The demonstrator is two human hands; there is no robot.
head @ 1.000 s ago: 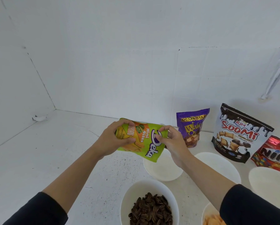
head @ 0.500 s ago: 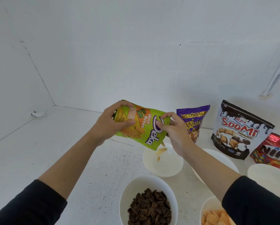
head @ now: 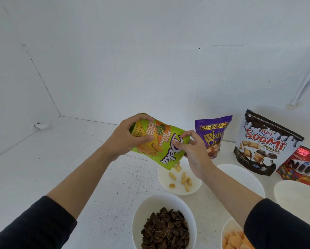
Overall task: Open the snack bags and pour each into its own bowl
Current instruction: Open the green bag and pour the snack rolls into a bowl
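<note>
Both hands grip the green bag: left hand (head: pixel 127 139) at its bottom, right hand (head: pixel 192 150) by its open mouth. Tip slowly, so bites land in the bowl (head: pixel 195 187) just under the right hand.

I see the green Deka Mini Bites bag (head: pixel 161 146) tipped sideways in the air, mouth down over a small white bowl (head: pixel 175 191). Tan wafer sticks (head: pixel 184 178) lie in that bowl, with more dropping from the bag.
</note>
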